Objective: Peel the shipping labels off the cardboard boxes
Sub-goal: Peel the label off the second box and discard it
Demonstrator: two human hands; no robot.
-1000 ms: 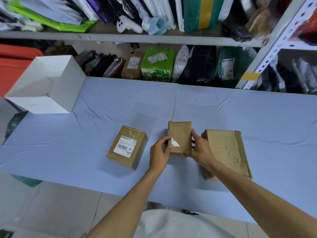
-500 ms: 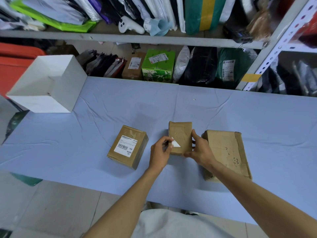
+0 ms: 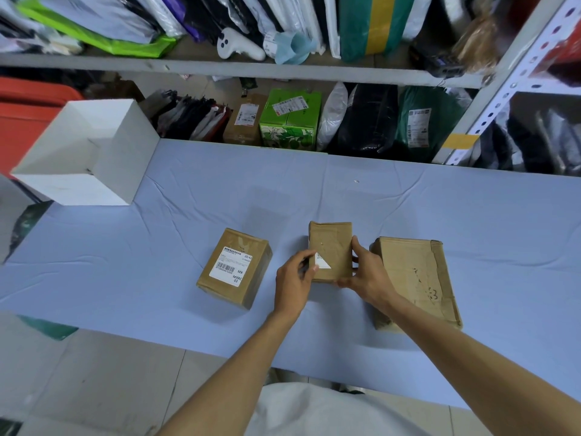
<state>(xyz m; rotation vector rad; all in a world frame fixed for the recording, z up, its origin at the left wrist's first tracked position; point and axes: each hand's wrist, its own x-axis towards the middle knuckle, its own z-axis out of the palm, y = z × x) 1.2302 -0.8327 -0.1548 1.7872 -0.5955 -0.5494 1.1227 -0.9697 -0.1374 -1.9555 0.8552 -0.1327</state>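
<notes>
Middle box [image 3: 331, 243]: small cardboard carton, lying on the blue cloth between the two hands; top face worn and creased.
Label scrap [image 3: 323, 262]: white triangular remnant on the middle box's near left corner, partly printed, right at the left fingertips.
Left hand [image 3: 294, 283]: fingers curled, thumb and forefinger pinched at the label scrap's edge and the box's left side; whether the paper is actually gripped cannot be told.
Right hand [image 3: 369, 273]: part open, fingers spread along the middle box's right edge, thumb at its near corner, steadying it.
Left box [image 3: 234, 267]: cardboard carton to the left of the left hand, apart from it, set at a slant on the cloth.
Full label [image 3: 231, 265]: white shipping label with barcode, whole, on top of the left box.
Right box [image 3: 415, 281]: larger, battered carton just right of the right hand, partly under the right forearm; no label seen on its top, only scrawled marks and torn tape.
Cloth [image 3: 440, 202]: pale blue, wrinkled, covering the table under all three boxes.
White bin [image 3: 88, 152]: open white box, far left and beyond the hands, at the cloth's corner.
Shelves [image 3: 283, 69]: behind the table, beyond the hands, packed with parcels, bags and a green carton [image 3: 289, 121].
</notes>
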